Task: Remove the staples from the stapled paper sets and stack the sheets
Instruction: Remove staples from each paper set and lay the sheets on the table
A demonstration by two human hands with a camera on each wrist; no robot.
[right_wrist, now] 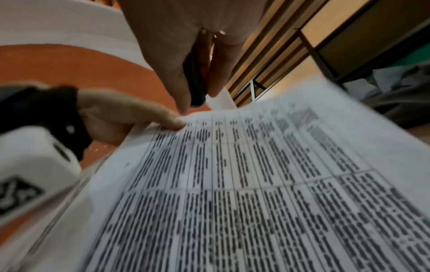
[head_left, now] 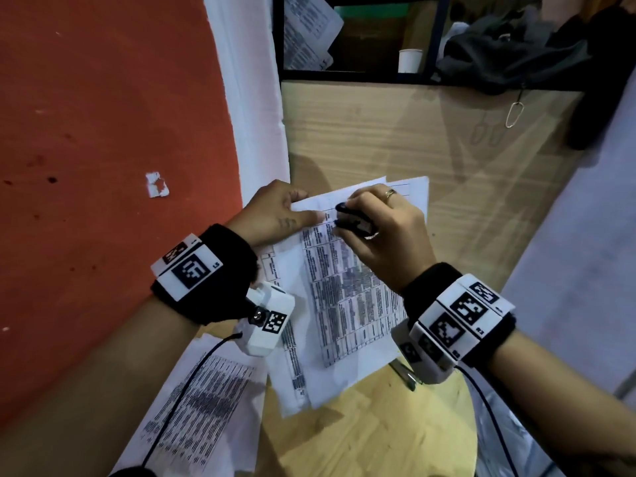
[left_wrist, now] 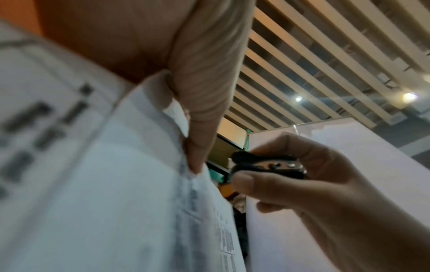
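Observation:
A stapled paper set [head_left: 347, 297] printed with tables lies on the wooden table [head_left: 378, 132]. My left hand [head_left: 285, 211] pinches its far left corner, thumb on top. In the left wrist view a finger presses the paper set [left_wrist: 116, 184] at that corner. My right hand [head_left: 364, 210] grips a black staple remover [head_left: 356, 223] with its tip at the same corner, just right of the left thumb. The staple remover [left_wrist: 267, 165] shows a metal middle, and its jaws look closed. From the right wrist, the staple remover [right_wrist: 196, 82] points down at the sheet edge beside the left hand [right_wrist: 130, 114]. The staple is hidden.
More printed sheets [head_left: 206, 401] lie at the near left, partly over the table edge. A pen [head_left: 406, 373] lies under my right wrist. On the shelf behind are a paper cup [head_left: 409, 60], papers and dark cloth [head_left: 509, 56]. An orange floor [head_left: 103, 166] is to the left.

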